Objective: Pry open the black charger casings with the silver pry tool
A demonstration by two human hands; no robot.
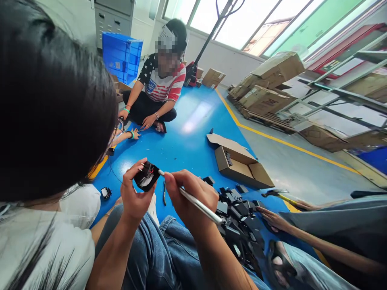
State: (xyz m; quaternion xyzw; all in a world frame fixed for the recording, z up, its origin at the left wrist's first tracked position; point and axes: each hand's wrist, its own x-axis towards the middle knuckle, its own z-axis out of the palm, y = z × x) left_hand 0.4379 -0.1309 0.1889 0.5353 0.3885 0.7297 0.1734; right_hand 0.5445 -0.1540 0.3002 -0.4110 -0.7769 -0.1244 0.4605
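Observation:
In the head view, my left hand point(134, 193) grips a small, open black plastic case point(146, 182) between thumb and fingers. A red part and a pale area show inside it, and two thin pale prongs stick out near my fingertips. My right hand point(193, 197) is closed round a slim silver pen-like tool point(201, 206), held much like a pencil. Its pale tip is at the right rim of the case; whether it touches cannot be made out. On the floor just beyond my hands lies a small dark hand tool point(164, 194), partly hidden.
A heap of black cases point(238, 213) covers the floor at my right, near an open cardboard box point(243, 167). A person at right holds a hammer point(279, 194). Another person point(160, 84) sits ahead; someone's head and shoulder point(51, 104) crowd my left. A small device point(105, 193) lies there.

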